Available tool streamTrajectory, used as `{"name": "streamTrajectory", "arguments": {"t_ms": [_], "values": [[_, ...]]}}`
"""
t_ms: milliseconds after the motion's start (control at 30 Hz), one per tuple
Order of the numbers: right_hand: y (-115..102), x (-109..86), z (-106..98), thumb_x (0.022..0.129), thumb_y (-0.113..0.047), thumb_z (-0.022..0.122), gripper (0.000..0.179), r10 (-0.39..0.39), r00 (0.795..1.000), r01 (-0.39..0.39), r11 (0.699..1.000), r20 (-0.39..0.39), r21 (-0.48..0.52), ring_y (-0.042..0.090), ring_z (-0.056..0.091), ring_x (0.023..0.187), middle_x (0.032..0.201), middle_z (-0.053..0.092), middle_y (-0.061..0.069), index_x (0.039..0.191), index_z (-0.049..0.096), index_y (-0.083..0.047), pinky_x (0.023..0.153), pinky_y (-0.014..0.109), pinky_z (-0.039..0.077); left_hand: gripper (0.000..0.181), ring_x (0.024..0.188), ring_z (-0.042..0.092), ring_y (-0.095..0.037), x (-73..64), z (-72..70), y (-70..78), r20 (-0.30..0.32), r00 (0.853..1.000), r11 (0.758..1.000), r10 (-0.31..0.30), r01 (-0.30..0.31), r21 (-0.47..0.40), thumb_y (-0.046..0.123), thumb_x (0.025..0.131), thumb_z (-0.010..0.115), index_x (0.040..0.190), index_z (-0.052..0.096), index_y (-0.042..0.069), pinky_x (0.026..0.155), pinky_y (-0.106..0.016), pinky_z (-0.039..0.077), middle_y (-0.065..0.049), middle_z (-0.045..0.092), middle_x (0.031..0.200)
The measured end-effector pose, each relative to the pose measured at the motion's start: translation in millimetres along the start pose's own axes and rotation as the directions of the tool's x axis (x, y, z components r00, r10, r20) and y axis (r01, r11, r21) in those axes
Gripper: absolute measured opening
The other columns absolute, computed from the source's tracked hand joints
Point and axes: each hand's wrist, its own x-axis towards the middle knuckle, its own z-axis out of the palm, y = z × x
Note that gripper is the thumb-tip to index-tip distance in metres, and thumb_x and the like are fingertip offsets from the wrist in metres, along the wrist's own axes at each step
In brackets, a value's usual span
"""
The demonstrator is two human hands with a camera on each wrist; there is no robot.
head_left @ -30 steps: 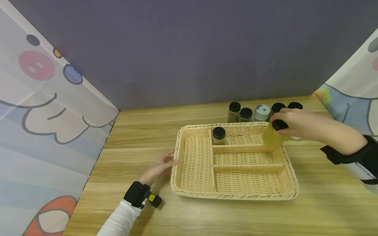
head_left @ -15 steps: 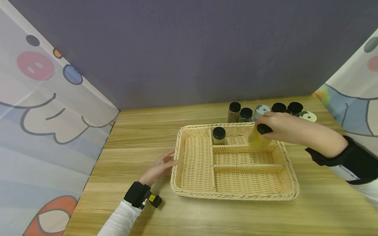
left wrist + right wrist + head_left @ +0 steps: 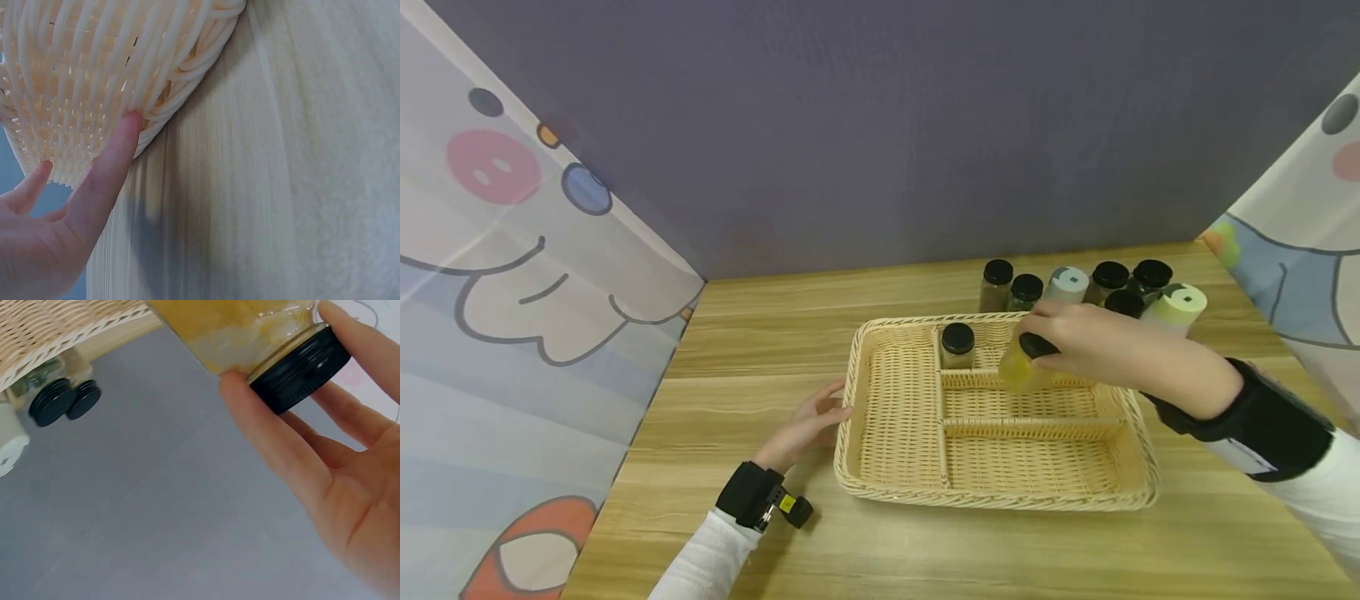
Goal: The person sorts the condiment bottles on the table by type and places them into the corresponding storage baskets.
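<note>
Yellow-filled jar pinched by right grip over wicker basket

Up top, the head camera looks forward and down over the wood-grain table, far enough back to take in the wicker basket end to end, the left hand, the right hand and the grey backdrop. Down at the left wrist we're tight in and tilted, facing the basket's woven outer side, that hand-and-basket meeting shared with the head view. And the right wrist, upside down and close, faces the backdrop, sharing the yellow-filled glass jar with the head view.
</note>
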Motion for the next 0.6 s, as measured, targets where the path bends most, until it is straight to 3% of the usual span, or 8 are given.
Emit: {"name": "streamTrajectory", "arguments": {"t_ms": [300, 467, 600], "values": [[-14, 7.9, 6, 0.070, -0.016, 0.072, 0.032, -0.090, 0.994, 0.086, 0.994, -0.062, -0.065, 0.016, 0.052, 0.065, 0.083, 0.053, 0.006, 0.095, 0.055, -0.006, 0.051, 0.030, 0.051, 0.055, 0.105, 0.048, -0.029, -0.9, 0.9, 1.0, -0.014, 1.000, 1.000, -0.011, 0.011, 0.000, 0.027, 0.084, 0.057, 0.132, 0.030, 0.024, 0.082, -0.052, 0.047, -0.017, 0.045, 0.121], [-22, 13.3, 10, 0.071, -0.017, 0.070, 0.034, -0.084, 0.995, 0.080, 0.993, -0.045, -0.088, 0.018, 0.055, 0.066, 0.087, 0.055, 0.012, 0.098, 0.055, -0.003, 0.051, 0.029, 0.052, 0.056, 0.105, 0.048, -0.030, -0.7, 1.0, 0.8, -0.014, 1.000, 1.000, -0.003, 0.003, 0.003, 0.027, 0.085, 0.056, 0.133, 0.028, 0.023, 0.083, -0.053, 0.047, -0.018, 0.045, 0.121], [-28, 17.7, 14, 0.071, -0.018, 0.071, 0.035, -0.080, 0.995, 0.072, 0.988, -0.054, -0.137, 0.016, 0.053, 0.061, 0.086, 0.054, 0.012, 0.098, 0.056, -0.003, 0.043, 0.025, 0.048, 0.054, 0.106, 0.048, -0.029, -0.6, 1.0, 1.1, -0.023, 1.000, 1.000, -0.013, 0.013, 0.007, 0.026, 0.085, 0.057, 0.132, 0.030, 0.025, 0.083, -0.052, 0.047, -0.017, 0.045, 0.121]]}}
